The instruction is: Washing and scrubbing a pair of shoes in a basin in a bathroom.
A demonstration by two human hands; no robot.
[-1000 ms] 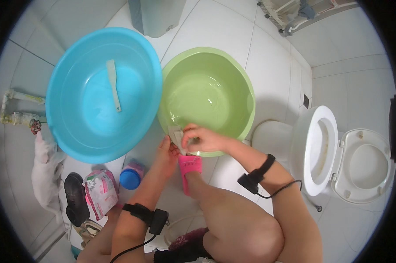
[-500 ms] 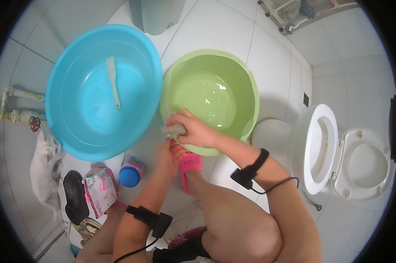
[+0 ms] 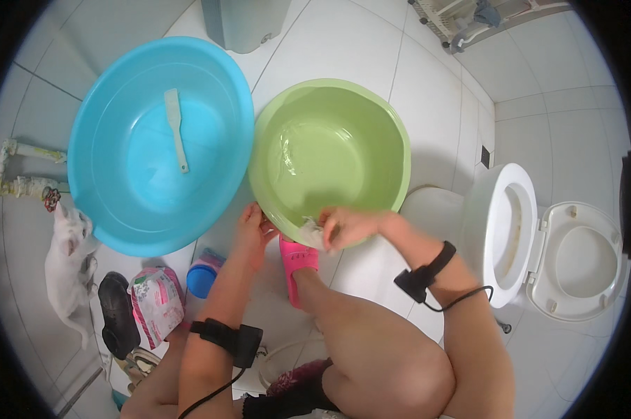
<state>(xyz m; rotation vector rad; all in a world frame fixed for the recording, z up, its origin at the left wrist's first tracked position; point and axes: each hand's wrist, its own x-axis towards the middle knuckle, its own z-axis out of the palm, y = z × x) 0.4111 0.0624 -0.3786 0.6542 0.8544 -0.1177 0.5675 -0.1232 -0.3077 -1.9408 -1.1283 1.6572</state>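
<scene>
The green basin stands on the tiled floor before me, with shiny patches on its inner bottom. My right hand is closed on a crumpled whitish cloth, pressed to the basin's near rim. At the near-left rim my left hand has its fingers curled on the edge, their tips partly hidden. Touching or close to the green basin on the left is a larger blue basin. In it lies a pale, long-handled tool with a flat wide end.
A white cat sits at the left below a pipe with a red valve. Near my left arm are a black shoe, a pink-white packet and a blue-lidded jar. On the right stands a toilet.
My right hand has moved right along the near rim with the cloth. My left hand, near the cloth before, has shifted left onto the rim. The green basin has moved slightly left.
</scene>
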